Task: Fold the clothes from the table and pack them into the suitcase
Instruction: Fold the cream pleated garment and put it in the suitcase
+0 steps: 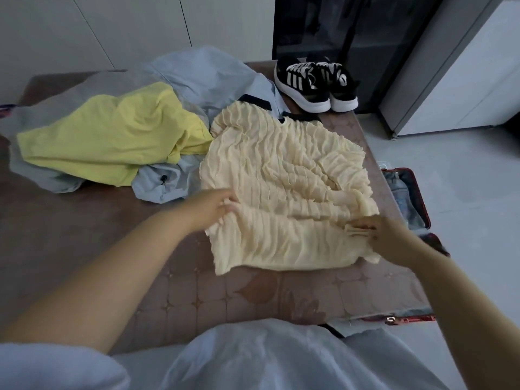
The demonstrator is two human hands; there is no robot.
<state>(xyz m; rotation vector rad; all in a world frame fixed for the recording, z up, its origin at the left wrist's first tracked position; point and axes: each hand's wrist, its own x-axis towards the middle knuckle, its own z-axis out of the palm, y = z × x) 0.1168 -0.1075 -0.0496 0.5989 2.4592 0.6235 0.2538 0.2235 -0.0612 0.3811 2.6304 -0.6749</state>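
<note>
From my feed, both forearms reach in from the bottom edge and converge on the cream top [284, 187], which lies spread on the right half of the table [84, 235], its far edge overlapping the blue garment [208, 77].

The left hand [213, 208] comes in at a slant from the lower left, wrist straight, knuckles up. Its fingers are curled and pinch the top's left edge, where the fabric bunches up against them.

The right hand [391, 237] comes in from the lower right, bent inward at the wrist. Its fingers are pressed together and pinch a small gathered fold at the top's right edge, near the table's corner.

The yellow garment [112, 139] sits crumpled on the blue one, left of the cream top and just beside it. The sneakers [315, 83] stand as a pair at the table's far right corner.

The suitcase [425, 206] lies open on the floor beside the table's right edge, with denim [399, 192] inside.
</note>
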